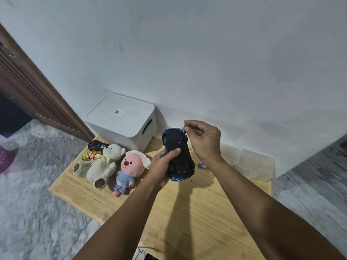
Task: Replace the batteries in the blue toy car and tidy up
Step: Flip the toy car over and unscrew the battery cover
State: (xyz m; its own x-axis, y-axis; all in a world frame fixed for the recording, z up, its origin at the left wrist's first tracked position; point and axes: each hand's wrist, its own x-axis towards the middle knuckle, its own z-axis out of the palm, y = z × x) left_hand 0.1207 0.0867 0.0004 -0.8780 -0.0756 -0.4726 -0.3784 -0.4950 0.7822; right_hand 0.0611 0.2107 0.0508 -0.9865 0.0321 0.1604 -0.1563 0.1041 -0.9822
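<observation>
The blue toy car [178, 154] is held upside down above the wooden mat, its black underside facing me. My left hand [163, 166] grips its side, thumb pressed on the underside. My right hand [202, 139] hovers over the far end of the car, fingers pinched on a thin dark tool [183, 135] whose tip touches the underside; it looks like a small screwdriver. A small blue battery [203, 166] lies on the mat just right of the car.
A white lidded storage box [122, 119] stands against the wall. A cream teddy bear [101, 164], a pink plush [127, 169], a small figurine [90, 155] and a black toy [97, 145] lie left on the wooden mat [187, 212]. A clear plastic container [249, 164] sits at right.
</observation>
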